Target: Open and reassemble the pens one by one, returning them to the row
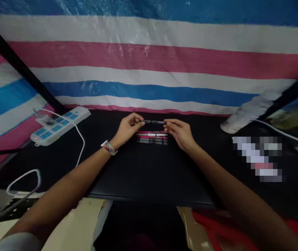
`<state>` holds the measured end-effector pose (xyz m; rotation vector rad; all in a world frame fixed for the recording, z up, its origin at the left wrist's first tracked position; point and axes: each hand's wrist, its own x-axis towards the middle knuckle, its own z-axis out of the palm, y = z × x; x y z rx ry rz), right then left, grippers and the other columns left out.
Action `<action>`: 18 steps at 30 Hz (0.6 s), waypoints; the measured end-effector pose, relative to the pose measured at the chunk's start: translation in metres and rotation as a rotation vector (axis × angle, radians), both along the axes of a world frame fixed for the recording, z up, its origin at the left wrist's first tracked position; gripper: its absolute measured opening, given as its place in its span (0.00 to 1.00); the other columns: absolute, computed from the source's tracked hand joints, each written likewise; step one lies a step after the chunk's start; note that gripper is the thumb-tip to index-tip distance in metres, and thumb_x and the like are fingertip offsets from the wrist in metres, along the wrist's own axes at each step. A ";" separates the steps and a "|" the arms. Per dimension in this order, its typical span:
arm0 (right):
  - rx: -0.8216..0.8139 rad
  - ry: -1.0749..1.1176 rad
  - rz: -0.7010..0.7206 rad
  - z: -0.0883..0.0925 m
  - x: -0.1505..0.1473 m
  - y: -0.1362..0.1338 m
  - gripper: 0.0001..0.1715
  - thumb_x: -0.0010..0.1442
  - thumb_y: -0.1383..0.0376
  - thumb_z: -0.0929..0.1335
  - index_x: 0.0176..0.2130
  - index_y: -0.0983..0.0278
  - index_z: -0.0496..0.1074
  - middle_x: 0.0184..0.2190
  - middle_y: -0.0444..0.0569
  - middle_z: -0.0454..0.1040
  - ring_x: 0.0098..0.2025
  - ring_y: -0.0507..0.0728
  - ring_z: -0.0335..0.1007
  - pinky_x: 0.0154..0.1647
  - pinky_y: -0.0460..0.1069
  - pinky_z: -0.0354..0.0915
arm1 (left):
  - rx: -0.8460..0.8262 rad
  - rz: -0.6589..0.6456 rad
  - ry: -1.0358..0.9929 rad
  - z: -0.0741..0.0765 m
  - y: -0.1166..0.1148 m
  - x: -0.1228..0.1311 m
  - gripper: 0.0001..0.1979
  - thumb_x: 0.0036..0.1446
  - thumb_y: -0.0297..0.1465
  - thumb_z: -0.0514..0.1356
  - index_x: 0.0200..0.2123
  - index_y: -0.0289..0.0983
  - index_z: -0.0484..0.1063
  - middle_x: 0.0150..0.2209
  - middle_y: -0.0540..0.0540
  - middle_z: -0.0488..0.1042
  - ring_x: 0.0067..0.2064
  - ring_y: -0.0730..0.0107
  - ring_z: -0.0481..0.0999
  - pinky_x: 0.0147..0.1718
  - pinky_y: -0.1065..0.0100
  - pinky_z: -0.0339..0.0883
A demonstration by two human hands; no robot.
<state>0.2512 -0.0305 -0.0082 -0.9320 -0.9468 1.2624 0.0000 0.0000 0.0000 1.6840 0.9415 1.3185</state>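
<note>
A dark, partly see-through pen (153,122) lies crosswise between my two hands, just above or on the black tabletop. My left hand (130,127) pinches its left end between thumb and fingers. At the other end, the fingers of my right hand (179,131) are closed on the pen's tip. Directly below it, several pens lie side by side in a row: red ones (153,137), a white one with dark parts (153,134), and dark clear ones (153,142). A patterned band circles my left wrist.
A white power strip (79,112) with a plug and cable lies at the left. At the right stand a clear bottle (236,116) and a pixelated pale item (258,160). A striped sheet (149,57) hangs behind the black table (149,174). Cardboard boxes (79,223) sit below the front edge.
</note>
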 end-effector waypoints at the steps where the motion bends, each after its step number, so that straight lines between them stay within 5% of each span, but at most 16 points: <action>1: 0.008 -0.008 0.006 0.000 0.001 0.000 0.25 0.42 0.54 0.87 0.38 0.62 0.87 0.31 0.48 0.83 0.32 0.54 0.77 0.42 0.54 0.75 | -0.004 0.026 0.046 -0.001 0.000 -0.002 0.25 0.60 0.53 0.72 0.30 0.37 0.77 0.23 0.51 0.72 0.23 0.76 0.68 0.24 0.72 0.60; 5: 0.028 -0.025 0.023 -0.001 0.005 0.003 0.18 0.49 0.57 0.85 0.39 0.60 0.87 0.32 0.49 0.82 0.33 0.55 0.76 0.42 0.55 0.75 | 0.014 0.101 0.117 -0.004 0.002 -0.007 0.32 0.71 0.54 0.61 0.20 0.38 0.71 0.16 0.52 0.63 0.20 0.76 0.62 0.22 0.70 0.55; 10: 0.025 0.009 0.004 -0.001 0.013 0.007 0.10 0.55 0.60 0.81 0.38 0.60 0.86 0.32 0.49 0.80 0.35 0.55 0.74 0.41 0.54 0.75 | 0.022 0.128 -0.018 -0.009 0.015 -0.009 0.10 0.63 0.39 0.71 0.37 0.38 0.81 0.29 0.47 0.79 0.29 0.71 0.78 0.30 0.69 0.72; 18: 0.023 0.031 -0.046 0.002 0.020 0.013 0.09 0.55 0.63 0.79 0.38 0.62 0.84 0.30 0.48 0.78 0.33 0.54 0.73 0.38 0.51 0.73 | 0.004 0.130 -0.091 -0.015 0.022 -0.014 0.08 0.61 0.35 0.71 0.40 0.38 0.82 0.32 0.45 0.82 0.32 0.68 0.82 0.31 0.68 0.75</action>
